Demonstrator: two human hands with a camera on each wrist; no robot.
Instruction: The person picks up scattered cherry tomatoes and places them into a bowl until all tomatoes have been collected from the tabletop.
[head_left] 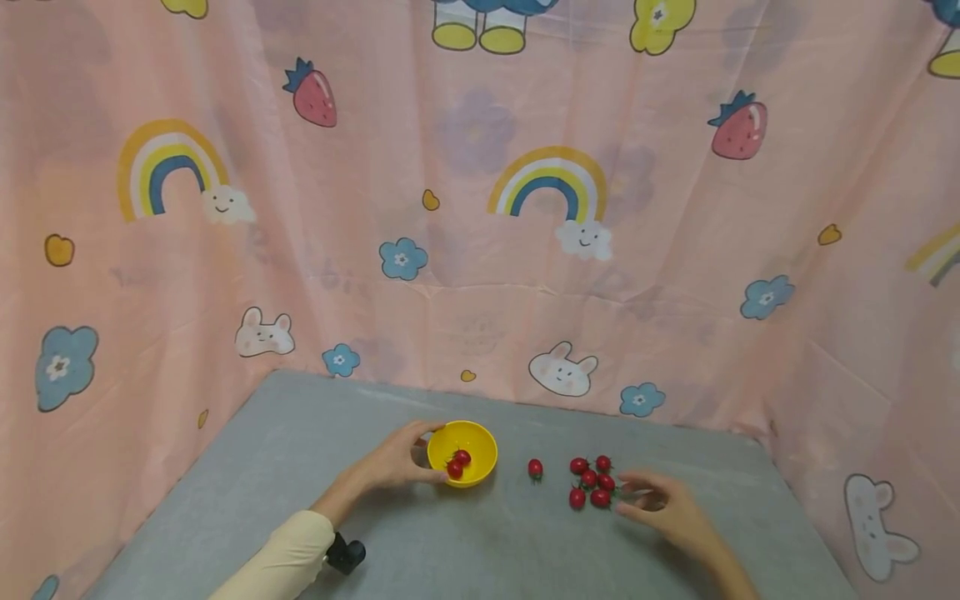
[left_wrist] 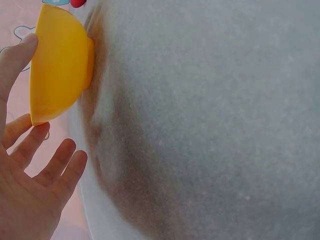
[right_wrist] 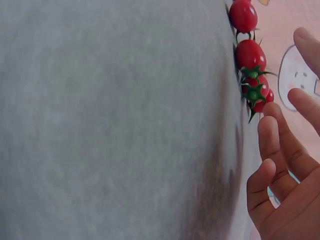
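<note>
My left hand [head_left: 393,458] grips a yellow bowl [head_left: 486,457] at its left side, the thumb at the near rim and fingers at the far rim. Inside the bowl lie two cherry tomatoes [head_left: 455,469]. In the left wrist view, the bowl [left_wrist: 60,65] stands between the thumb and the fingertips. My right hand [head_left: 667,507] is just right of a cluster of several cherry tomatoes [head_left: 588,479], its fingers apart and relaxed with nothing between them. Green stems show on the tomatoes [right_wrist: 250,54] beyond the fingertips in the right wrist view.
A single cherry tomato [head_left: 535,468] lies between the bowl and the cluster on the grey tabletop [head_left: 450,550]. Behind the table hangs a pink curtain [head_left: 465,333] with printed rainbows and rabbits. A black strap device [head_left: 347,553] sits at the left wrist.
</note>
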